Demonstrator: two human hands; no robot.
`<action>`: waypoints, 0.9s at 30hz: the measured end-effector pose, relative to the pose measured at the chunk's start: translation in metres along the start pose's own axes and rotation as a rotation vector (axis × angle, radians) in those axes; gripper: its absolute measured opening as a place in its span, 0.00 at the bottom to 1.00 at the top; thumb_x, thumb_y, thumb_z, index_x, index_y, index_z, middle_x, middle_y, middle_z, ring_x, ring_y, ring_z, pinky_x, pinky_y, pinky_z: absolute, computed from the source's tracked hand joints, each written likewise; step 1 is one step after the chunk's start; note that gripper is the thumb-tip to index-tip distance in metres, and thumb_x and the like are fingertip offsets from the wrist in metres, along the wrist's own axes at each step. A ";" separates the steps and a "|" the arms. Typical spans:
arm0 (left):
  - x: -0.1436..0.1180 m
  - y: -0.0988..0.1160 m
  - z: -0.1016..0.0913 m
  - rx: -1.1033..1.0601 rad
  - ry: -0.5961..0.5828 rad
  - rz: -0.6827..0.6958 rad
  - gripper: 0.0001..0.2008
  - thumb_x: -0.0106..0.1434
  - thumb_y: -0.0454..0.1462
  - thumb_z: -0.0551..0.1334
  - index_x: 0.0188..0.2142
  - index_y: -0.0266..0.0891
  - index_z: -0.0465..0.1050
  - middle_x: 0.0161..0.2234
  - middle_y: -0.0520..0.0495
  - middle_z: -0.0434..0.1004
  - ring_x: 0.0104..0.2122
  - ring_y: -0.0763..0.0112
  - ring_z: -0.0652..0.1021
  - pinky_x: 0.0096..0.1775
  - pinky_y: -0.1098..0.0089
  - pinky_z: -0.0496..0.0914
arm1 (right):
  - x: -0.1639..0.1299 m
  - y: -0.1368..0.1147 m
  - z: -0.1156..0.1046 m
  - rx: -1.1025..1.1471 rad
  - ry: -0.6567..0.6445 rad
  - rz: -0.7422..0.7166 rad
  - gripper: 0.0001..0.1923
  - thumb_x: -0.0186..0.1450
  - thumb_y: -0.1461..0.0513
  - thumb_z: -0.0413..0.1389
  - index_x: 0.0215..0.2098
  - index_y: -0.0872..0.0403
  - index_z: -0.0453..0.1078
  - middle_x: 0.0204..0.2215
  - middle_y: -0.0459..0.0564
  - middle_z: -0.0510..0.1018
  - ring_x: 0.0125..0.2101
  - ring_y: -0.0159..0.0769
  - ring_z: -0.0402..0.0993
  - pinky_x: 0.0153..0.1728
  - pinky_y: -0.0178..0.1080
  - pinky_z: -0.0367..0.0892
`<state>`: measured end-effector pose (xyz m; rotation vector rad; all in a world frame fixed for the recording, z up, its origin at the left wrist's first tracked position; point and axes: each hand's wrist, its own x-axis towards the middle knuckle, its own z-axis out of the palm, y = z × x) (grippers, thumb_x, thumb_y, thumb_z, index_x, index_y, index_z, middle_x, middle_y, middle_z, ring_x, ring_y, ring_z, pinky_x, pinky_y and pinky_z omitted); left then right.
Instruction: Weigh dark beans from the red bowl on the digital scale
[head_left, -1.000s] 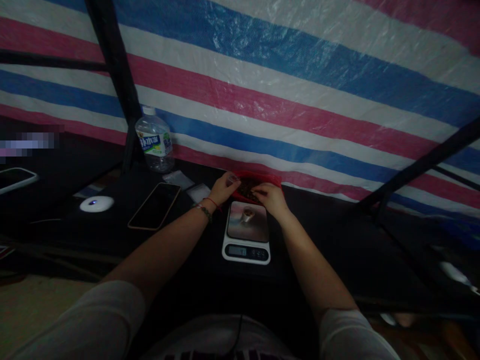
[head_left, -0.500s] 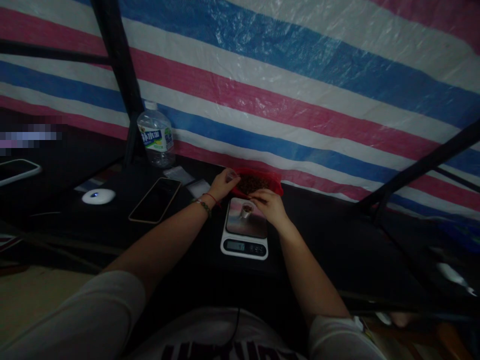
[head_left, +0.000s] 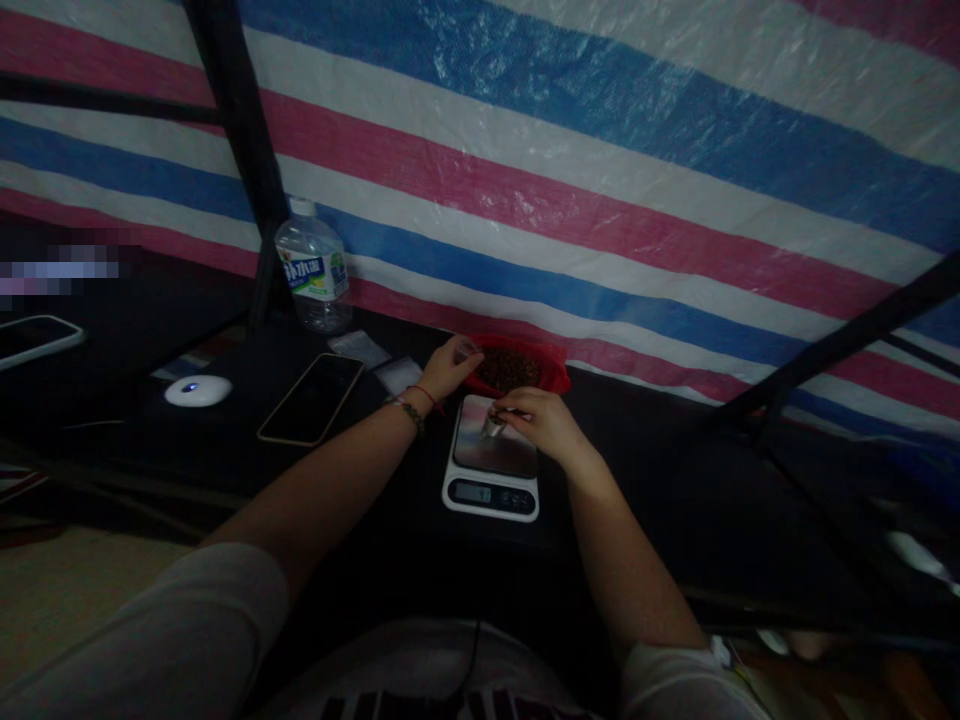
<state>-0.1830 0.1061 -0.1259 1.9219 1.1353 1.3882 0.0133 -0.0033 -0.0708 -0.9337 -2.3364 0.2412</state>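
Observation:
My left hand (head_left: 448, 366) is closed at the left edge of a red bowl-like container (head_left: 556, 372), its fingers around a small clear plastic piece (head_left: 466, 350) whose kind I cannot make out. Small brown bits (head_left: 510, 368) fill the red container. On the metal plate of a white kitchen scale (head_left: 491, 490), a small silvery cup (head_left: 491, 428) stands with some dark content. My right hand (head_left: 541, 420) is pinched at the mouth of this cup. Whatever is between its fingertips is hidden.
Left of the scale lie a phone (head_left: 313, 398), small clear plastic bags (head_left: 396, 378) and a white rounded device (head_left: 198, 390). A large plastic bottle (head_left: 313, 270) stands behind them. Another phone (head_left: 37, 340) is at far left. Striped sheeting (head_left: 600, 230) and dark poles (head_left: 236, 110) border the black table.
My right hand has moved slightly down and toward the cup, bringing its fingertips over the cup's mouth. My left hand has stayed at the red container's edge.

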 end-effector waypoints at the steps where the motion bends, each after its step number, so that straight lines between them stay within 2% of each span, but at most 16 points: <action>1: 0.000 0.000 0.000 -0.001 -0.002 -0.002 0.14 0.59 0.45 0.60 0.39 0.39 0.70 0.34 0.49 0.76 0.35 0.67 0.76 0.40 0.66 0.69 | 0.000 0.000 0.000 -0.008 -0.003 -0.003 0.07 0.64 0.64 0.57 0.38 0.51 0.78 0.34 0.50 0.81 0.37 0.35 0.77 0.40 0.38 0.71; 6: 0.000 -0.001 0.000 0.014 -0.001 0.012 0.14 0.59 0.45 0.60 0.39 0.39 0.70 0.35 0.48 0.76 0.35 0.66 0.76 0.41 0.66 0.69 | 0.000 -0.001 0.000 0.017 -0.021 -0.003 0.05 0.64 0.63 0.58 0.35 0.51 0.78 0.34 0.48 0.81 0.37 0.35 0.77 0.40 0.38 0.70; 11: 0.000 -0.001 0.000 0.011 -0.004 0.037 0.13 0.59 0.45 0.59 0.40 0.39 0.70 0.36 0.48 0.76 0.36 0.66 0.76 0.42 0.66 0.69 | 0.000 -0.003 -0.001 0.072 -0.001 -0.018 0.08 0.66 0.64 0.54 0.36 0.51 0.77 0.35 0.48 0.81 0.38 0.34 0.77 0.42 0.37 0.70; 18: 0.000 -0.002 0.000 0.007 -0.017 0.009 0.14 0.59 0.45 0.59 0.40 0.39 0.70 0.36 0.48 0.76 0.36 0.66 0.76 0.42 0.66 0.69 | -0.005 0.009 0.000 0.017 0.173 0.035 0.13 0.65 0.66 0.51 0.41 0.51 0.76 0.39 0.51 0.80 0.41 0.37 0.76 0.44 0.41 0.71; 23: 0.000 0.000 -0.001 0.011 -0.020 -0.005 0.14 0.59 0.45 0.59 0.41 0.39 0.70 0.37 0.47 0.77 0.38 0.65 0.76 0.43 0.65 0.69 | -0.003 0.019 0.001 0.054 0.310 0.231 0.12 0.64 0.63 0.52 0.41 0.51 0.76 0.33 0.49 0.81 0.33 0.36 0.77 0.38 0.40 0.72; 25: 0.000 0.000 -0.001 0.011 -0.022 -0.001 0.15 0.59 0.45 0.59 0.41 0.39 0.70 0.37 0.47 0.77 0.38 0.65 0.76 0.43 0.65 0.69 | -0.001 0.013 -0.004 0.129 0.361 0.280 0.14 0.64 0.62 0.50 0.41 0.52 0.76 0.28 0.48 0.80 0.29 0.34 0.76 0.35 0.38 0.72; 27: 0.000 0.000 -0.001 0.010 -0.014 0.001 0.15 0.59 0.46 0.59 0.41 0.38 0.70 0.37 0.47 0.77 0.38 0.65 0.76 0.43 0.65 0.69 | -0.001 -0.007 -0.012 0.210 0.388 0.251 0.14 0.64 0.62 0.49 0.38 0.51 0.77 0.26 0.47 0.79 0.29 0.34 0.76 0.35 0.38 0.72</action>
